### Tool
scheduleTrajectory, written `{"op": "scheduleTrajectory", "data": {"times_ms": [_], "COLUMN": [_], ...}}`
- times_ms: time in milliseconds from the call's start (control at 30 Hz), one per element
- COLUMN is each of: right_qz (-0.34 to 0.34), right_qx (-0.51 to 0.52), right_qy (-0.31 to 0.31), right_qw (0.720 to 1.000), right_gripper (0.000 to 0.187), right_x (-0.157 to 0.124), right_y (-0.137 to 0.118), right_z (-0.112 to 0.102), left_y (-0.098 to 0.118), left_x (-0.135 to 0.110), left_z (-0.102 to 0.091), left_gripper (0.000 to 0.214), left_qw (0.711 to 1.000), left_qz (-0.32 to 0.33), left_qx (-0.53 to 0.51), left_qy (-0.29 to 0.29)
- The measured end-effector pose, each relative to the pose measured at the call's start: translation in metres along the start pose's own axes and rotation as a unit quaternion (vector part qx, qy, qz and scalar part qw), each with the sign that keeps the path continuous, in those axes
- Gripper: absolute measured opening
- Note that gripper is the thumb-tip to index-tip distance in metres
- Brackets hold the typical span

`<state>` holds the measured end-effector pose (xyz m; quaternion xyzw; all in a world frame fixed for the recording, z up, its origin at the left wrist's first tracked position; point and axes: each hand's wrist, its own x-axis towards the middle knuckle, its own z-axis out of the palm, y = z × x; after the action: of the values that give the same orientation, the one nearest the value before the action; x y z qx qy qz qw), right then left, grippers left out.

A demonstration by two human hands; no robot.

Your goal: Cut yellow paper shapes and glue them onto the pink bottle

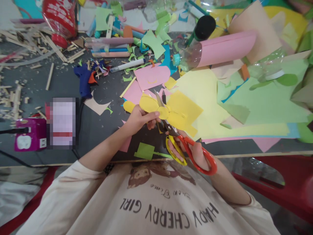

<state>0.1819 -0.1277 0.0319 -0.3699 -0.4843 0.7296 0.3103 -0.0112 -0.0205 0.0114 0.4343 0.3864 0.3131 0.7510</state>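
My left hand [141, 118] pinches a yellow paper flower shape [156, 107] with rounded petals, held just above the table near its front edge. My right hand [193, 150] grips scissors [182, 143] with one red and one yellow handle loop. The metal blades point up and away from me and reach into the yellow paper, close to my left thumb. A square yellow sheet [186, 107] lies right behind the flower.
Coloured paper sheets and scraps [256, 98] cover the dark table [97, 130]. A blue glue gun [84, 80], a craft knife [127, 65], a pink paper roll in a plastic bottle [220, 49], wooden sticks [36, 45] and a purple socket block [29, 135] lie around. Red chair [288, 182] at right.
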Motion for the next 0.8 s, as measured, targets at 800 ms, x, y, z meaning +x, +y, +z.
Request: {"op": "scheduleTrajectory", "data": {"times_ms": [800], "right_qz": [0.005], "right_qx": [0.005], "right_qy": [0.038], "right_qw": [0.999], "right_gripper": [0.073], "right_x": [-0.0005], "right_y": [0.0044], "right_z": [0.0007], "left_y": [-0.0012], "left_x": [0.0004], "left_z": [-0.0012], "left_gripper": [0.038], "left_qw": [1.000], "left_qz": [-0.012], "left_qx": [0.010], "left_qy": [0.006]}}
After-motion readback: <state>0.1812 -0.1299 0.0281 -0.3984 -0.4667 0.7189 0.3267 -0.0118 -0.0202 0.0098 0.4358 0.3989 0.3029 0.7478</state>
